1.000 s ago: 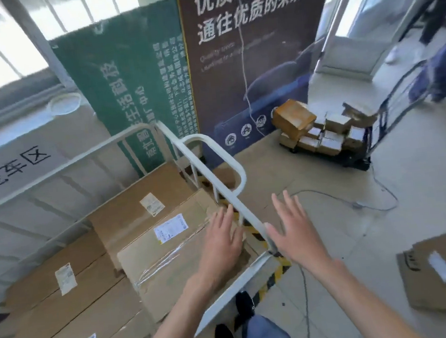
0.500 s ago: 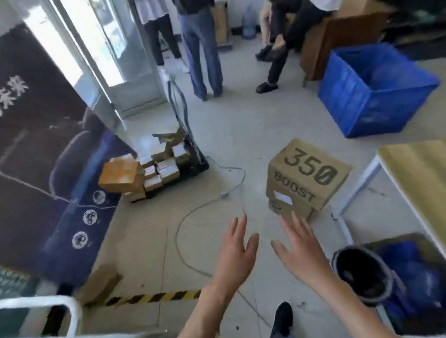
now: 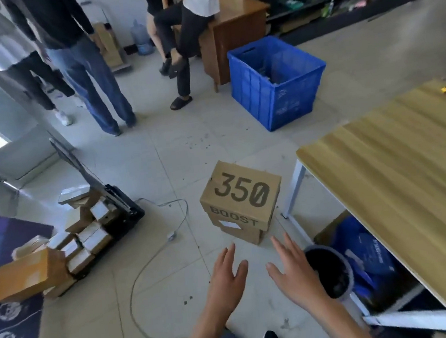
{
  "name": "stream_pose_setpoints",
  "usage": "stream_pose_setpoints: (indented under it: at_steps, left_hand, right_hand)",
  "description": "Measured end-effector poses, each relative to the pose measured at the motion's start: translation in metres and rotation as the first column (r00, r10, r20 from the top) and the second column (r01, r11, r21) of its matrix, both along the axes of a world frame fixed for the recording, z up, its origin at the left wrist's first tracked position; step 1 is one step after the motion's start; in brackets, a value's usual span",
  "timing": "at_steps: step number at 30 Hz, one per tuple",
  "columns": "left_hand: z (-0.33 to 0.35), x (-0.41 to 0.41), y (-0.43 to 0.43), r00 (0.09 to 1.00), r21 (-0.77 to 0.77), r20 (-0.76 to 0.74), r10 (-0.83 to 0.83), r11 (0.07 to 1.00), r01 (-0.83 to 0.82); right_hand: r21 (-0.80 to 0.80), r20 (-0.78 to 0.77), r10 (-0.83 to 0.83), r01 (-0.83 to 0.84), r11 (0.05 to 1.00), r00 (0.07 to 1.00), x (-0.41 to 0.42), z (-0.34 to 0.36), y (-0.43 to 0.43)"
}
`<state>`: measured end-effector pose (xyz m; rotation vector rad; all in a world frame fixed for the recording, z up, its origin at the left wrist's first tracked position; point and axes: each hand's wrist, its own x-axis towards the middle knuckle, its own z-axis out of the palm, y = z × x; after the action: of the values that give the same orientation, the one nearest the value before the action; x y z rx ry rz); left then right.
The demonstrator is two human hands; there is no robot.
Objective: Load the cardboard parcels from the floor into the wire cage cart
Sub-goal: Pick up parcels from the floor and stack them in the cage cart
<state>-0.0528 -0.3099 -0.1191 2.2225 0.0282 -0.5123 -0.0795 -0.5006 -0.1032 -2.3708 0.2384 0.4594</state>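
Both hands are out in front, palms down, fingers spread wide and holding nothing. The left hand (image 3: 227,280) hangs over bare floor (image 3: 161,158), the right hand (image 3: 295,276) just beside it with a clear gap between the two. Straight ahead of the fingertips sits the cardboard parcel (image 3: 242,197), flat on the floor and not touched by either hand. It reads "350" in big dark print on top and "BOOST" down the near side, with a small white label under that. It looks as if it rests on a second, lower box, though the blur makes that hard to confirm.

To the parcel's right stands a wooden table (image 3: 397,179) on white legs, with a dark bucket (image 3: 332,272) by the right hand. Off to the left, a hand cart (image 3: 116,206) carries a heap of small boxes (image 3: 81,237), and a grey cable (image 3: 149,260) snakes across the tiles. Farther back a blue crate (image 3: 271,88) sits near a brown desk (image 3: 233,31), with several people (image 3: 80,60) standing and sitting around.
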Motion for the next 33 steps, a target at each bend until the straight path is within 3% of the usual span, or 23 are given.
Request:
stream_pose_setpoints:
  at_steps: [16,22,29,33]
  left_hand:
    - [-0.099,0.29,0.03,0.971,0.07,-0.198,-0.132,0.986,0.148]
    - [-0.154,0.38,0.017,0.951,0.139,-0.246,-0.186,0.964,0.225]
    - [-0.263,0.459,0.021,0.935,0.265,-0.356,0.007,0.96,0.093]
    - [-0.315,0.476,0.029,0.889,0.186,-0.433,0.147,0.98,-0.072]
  right_hand:
    - [-0.051,-0.199,-0.238,0.232,0.971,0.951,0.201,-0.08,0.018]
    - [-0.034,-0.241,-0.3,0.301,0.953,0.923,0.262,-0.142,0.007]
    - [-0.034,-0.314,-0.495,0.511,0.859,0.81,0.321,-0.252,-0.043]
    - [0.006,-0.373,-0.605,0.654,0.757,0.703,0.343,-0.298,-0.057]
